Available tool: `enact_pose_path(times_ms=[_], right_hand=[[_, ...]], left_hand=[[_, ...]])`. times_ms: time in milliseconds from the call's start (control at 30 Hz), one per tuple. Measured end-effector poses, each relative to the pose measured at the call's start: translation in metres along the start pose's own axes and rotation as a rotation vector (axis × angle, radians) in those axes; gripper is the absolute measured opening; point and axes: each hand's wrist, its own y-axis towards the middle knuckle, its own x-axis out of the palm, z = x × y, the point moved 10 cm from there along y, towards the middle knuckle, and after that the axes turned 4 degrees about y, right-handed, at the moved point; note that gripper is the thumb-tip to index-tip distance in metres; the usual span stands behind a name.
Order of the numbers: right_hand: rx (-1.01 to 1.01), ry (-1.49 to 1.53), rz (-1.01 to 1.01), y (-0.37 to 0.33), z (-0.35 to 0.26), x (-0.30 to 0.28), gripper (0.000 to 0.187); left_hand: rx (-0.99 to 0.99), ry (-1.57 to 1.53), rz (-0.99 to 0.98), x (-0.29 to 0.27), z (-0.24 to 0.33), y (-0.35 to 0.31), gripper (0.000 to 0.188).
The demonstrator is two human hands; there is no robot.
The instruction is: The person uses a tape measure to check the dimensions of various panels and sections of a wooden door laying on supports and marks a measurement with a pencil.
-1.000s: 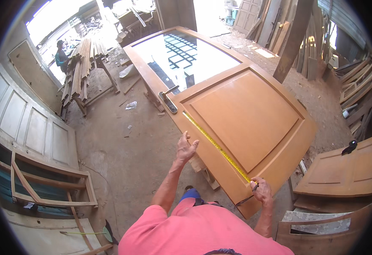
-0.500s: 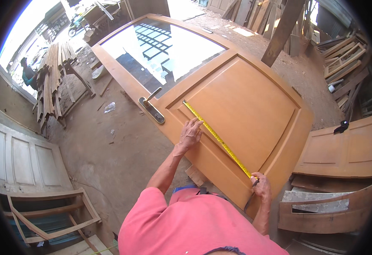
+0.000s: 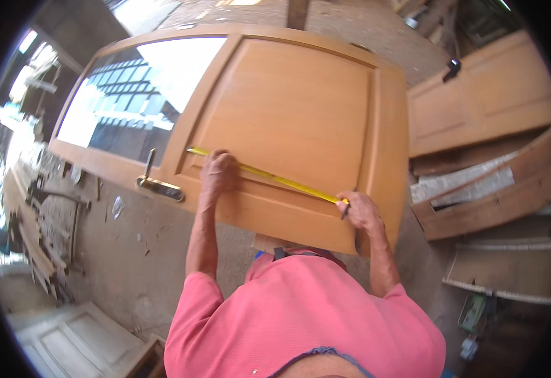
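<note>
A yellow tape measure blade (image 3: pixel 283 181) stretches across the lower part of a raised panel on a light brown wooden door (image 3: pixel 385 135). My left hand (image 3: pixel 220 171) is closed over the blade near its left end, which sticks out just past my fingers. At the other end, beside the panel's lower right corner, my right hand (image 3: pixel 362 211) grips the tape's case, mostly hidden by the fingers. A dark strap hangs below that hand. The door lies flat in front of me, with a brass handle (image 3: pixel 160 187) and a glass pane (image 3: pixel 140 101) on its left half.
Another brown door (image 3: pixel 483 94) and a curved wooden piece (image 3: pixel 496 195) lie to the right. A pale panelled door (image 3: pixel 83 343) rests at the lower left. Long boards (image 3: pixel 31 220) are stacked at the far left. A wooden post (image 3: pixel 297 14) stands beyond the door.
The view has turned, so the door now lies more crosswise. My left hand is still at the blade and my right hand still holds the case.
</note>
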Motion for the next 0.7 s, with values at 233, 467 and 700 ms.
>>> enact_pose_path(times_ms=[233,467,700], right_hand=[[0.04,0.107,0.126,-0.024,0.005,-0.022,0.038],[-0.008,0.027,0.352,-0.06,0.087,-0.061,0.039],[-0.057,0.042,0.422,-0.067,0.089,-0.062,0.039]], left_hand=[[-0.096,0.05,-0.098,0.006,-0.003,0.015,0.008],[-0.104,0.111,-0.133,0.004,0.002,0.015,0.005],[-0.074,0.145,-0.154,0.011,-0.004,0.016,0.005]])
